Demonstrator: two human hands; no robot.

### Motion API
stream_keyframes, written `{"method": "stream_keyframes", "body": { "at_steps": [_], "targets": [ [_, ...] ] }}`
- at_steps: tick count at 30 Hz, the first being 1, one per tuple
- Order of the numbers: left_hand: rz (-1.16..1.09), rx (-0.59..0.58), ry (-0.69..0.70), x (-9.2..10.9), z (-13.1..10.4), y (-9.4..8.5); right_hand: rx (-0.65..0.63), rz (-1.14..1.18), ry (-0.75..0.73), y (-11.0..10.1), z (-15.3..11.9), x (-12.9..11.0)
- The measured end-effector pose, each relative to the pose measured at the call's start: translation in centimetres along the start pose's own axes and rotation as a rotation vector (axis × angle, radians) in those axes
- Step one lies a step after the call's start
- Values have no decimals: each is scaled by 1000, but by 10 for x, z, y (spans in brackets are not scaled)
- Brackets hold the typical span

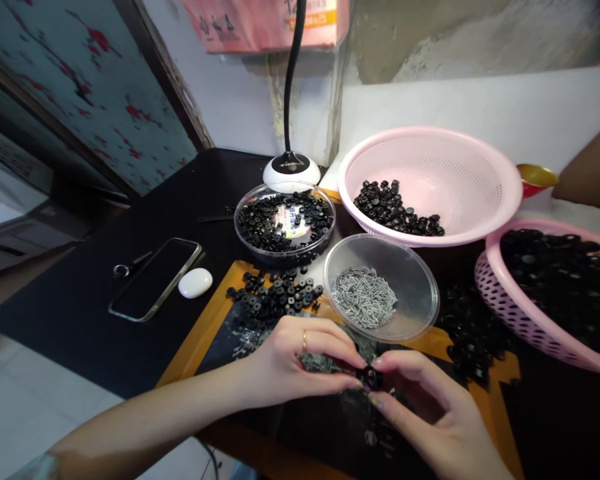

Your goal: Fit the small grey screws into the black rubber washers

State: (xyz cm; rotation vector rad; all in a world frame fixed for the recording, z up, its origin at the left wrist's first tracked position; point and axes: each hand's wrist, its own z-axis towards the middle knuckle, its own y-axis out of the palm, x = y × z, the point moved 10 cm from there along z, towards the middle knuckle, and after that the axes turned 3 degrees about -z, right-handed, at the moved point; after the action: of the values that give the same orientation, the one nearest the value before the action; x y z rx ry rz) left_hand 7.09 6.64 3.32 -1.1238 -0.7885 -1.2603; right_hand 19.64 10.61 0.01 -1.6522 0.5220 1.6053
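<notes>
Between the fingertips of both hands is a small round black part (371, 377), gripped from two sides above the mat. My left hand (305, 357), with a ring on one finger, pinches its left side. My right hand (425, 400) pinches the right side with thumb and fingers. Just beyond the hands, a clear plastic bowl (415, 293) holds a heap of small silver screws (364, 298). Loose black washer-like pieces (280, 293) lie in a pile left of that bowl. The fingers hide part of the held piece.
A clear round dish (330, 227) of black pieces stands by the lamp base (291, 172). A pink colander (430, 137) holds black parts; a fuller pink basket (497, 293) is at right, beside loose black parts (473, 327). A phone (155, 280) and white oval case (195, 283) lie left.
</notes>
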Motion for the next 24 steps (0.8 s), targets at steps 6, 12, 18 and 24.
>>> {"method": "stream_keyframes", "body": {
  "at_steps": [6,12,18,24],
  "targets": [
    [7,-7,2,0,1,0,6,-4,1,-1,-1,1],
    [17,-8,9,1,1,1,2,1,-12,0,-1,-1],
    [5,-31,3,0,1,3,-26,-9,20,4,0,2],
    [-19,-25,0,-1,2,5,-28,41,104,5,-4,8]
  ]
}}
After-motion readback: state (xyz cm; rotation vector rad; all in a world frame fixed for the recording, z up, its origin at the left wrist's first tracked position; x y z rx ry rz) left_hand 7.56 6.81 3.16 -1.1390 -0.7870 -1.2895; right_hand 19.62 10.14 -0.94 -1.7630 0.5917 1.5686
